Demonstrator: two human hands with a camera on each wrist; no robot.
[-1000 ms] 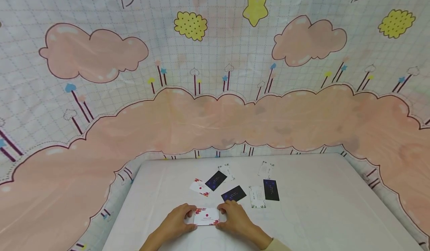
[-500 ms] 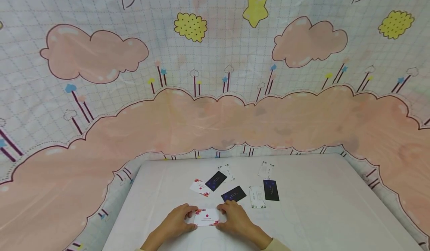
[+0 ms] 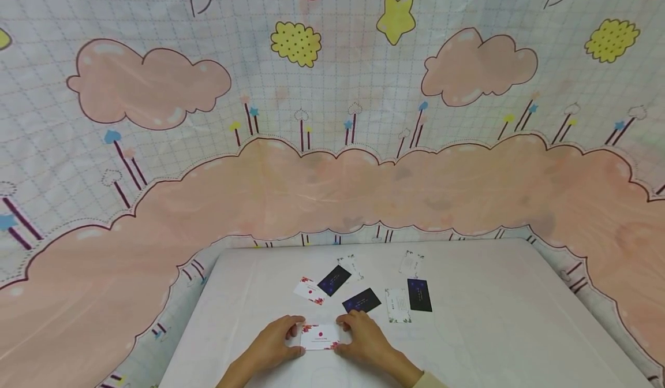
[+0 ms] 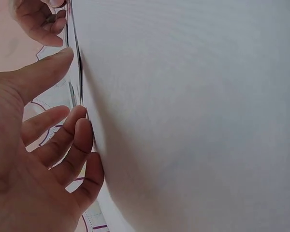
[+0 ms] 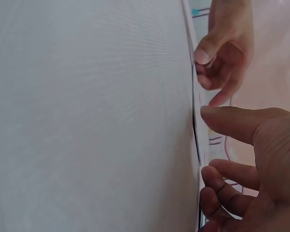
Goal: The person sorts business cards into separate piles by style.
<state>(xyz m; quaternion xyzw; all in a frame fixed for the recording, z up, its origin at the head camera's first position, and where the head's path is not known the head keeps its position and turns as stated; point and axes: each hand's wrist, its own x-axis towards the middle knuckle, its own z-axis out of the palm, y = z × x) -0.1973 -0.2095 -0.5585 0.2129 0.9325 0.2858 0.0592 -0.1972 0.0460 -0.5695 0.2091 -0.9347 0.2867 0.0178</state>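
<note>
A white business card [image 3: 320,337] with red floral corners lies near the front of the white table, between the two hands. My left hand [image 3: 274,342] grips its left end, the thumb at the near corner and a fingertip at the far corner. At the right end my right hand [image 3: 366,342] mirrors this, thumb near and forefinger far. Both wrist views show the card only edge-on as a thin line. In the left wrist view the curled fingers of my left hand [image 4: 48,140] rest against the tabletop.
Beyond the hands lie a red-cornered card [image 3: 309,291], several dark blue cards [image 3: 362,301] and several leaf-bordered white cards [image 3: 398,305]. The table [image 3: 499,330] meets a cloud-patterned cloth [image 3: 332,186] at its back edge.
Both hands stay almost in place. The far edge of the held card appears slightly lower in the head view, which itself has shifted a little.
</note>
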